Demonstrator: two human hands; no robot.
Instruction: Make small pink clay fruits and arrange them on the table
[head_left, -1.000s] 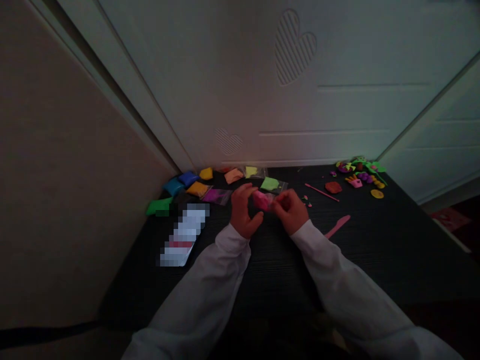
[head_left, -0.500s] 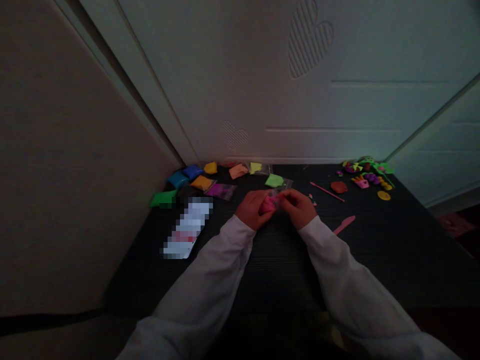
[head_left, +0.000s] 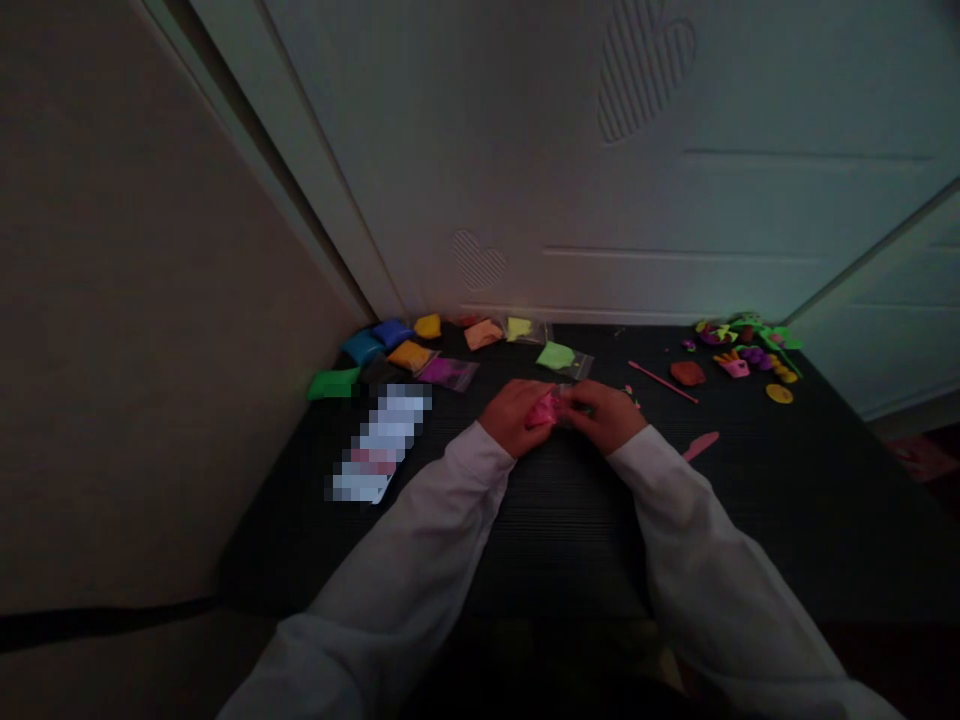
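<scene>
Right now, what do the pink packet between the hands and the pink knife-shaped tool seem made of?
The pink packet: seemingly thin, slightly shiny clear plastic, by its see-through end; the pink filling could be clay.
The pink knife-shaped tool: probably rigid plastic, by its even colour and clean outline; finish unclear in dim light.

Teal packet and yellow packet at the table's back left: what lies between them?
A blue packet lies between the teal packet and the yellow packet, as the head view shows.
</scene>
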